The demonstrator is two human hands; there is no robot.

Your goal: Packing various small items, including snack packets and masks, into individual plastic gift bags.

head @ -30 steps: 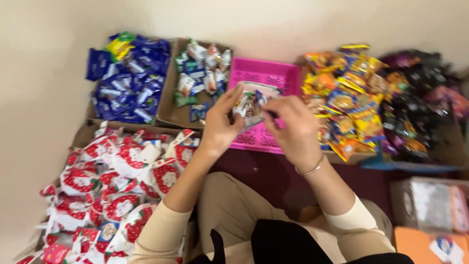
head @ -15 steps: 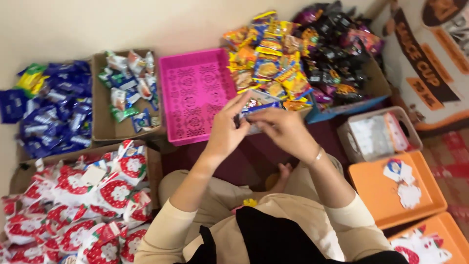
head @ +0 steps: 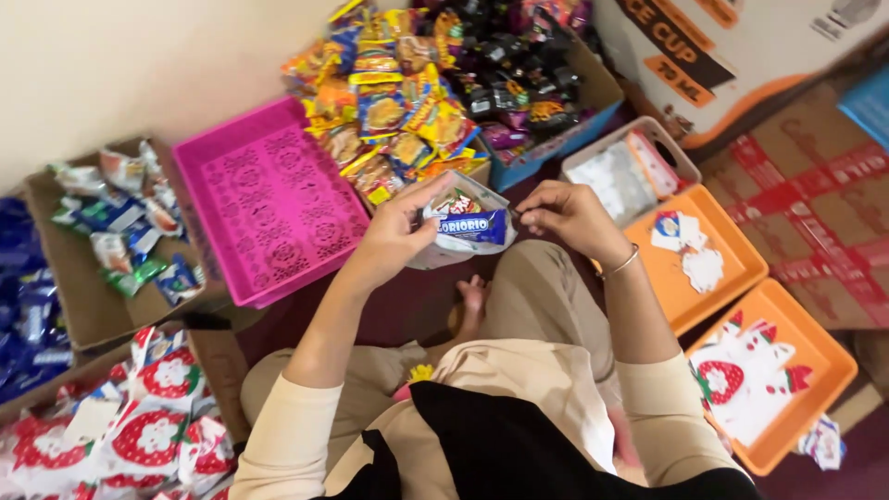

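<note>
Between the hands: a clear plastic bag (head: 463, 227) holding small snack packets, one of them blue, held up above the person's lap.
Left hand (head: 394, 236): fingers curled, thumb and fingertips pinching the bag's left edge near its open top.
Right hand (head: 569, 215): fingers bent and drawn together at the bag's right edge; whether they grip the plastic or only touch it cannot be told.
Left of the left hand: a pink basket (head: 269, 199) with a patterned lattice bottom, lying on the floor.
Further left: a cardboard tray (head: 65, 296) with mixed blue, green and white packets; beyond it, blue packets (head: 23, 315) at the frame edge.
Below the left arm: red-and-white strawberry-print packets (head: 157, 417) heaped in a box.
Ahead of the hands: a heap of yellow and orange snack packets (head: 389, 102), and beside it dark packets in a blue-edged box (head: 537, 153).
Right of the right hand: a small beige basket (head: 681, 157), then two orange trays (head: 732, 268) holding paper cut-outs.
Far right: large cardboard cartons (head: 815, 204) with red tape.
</note>
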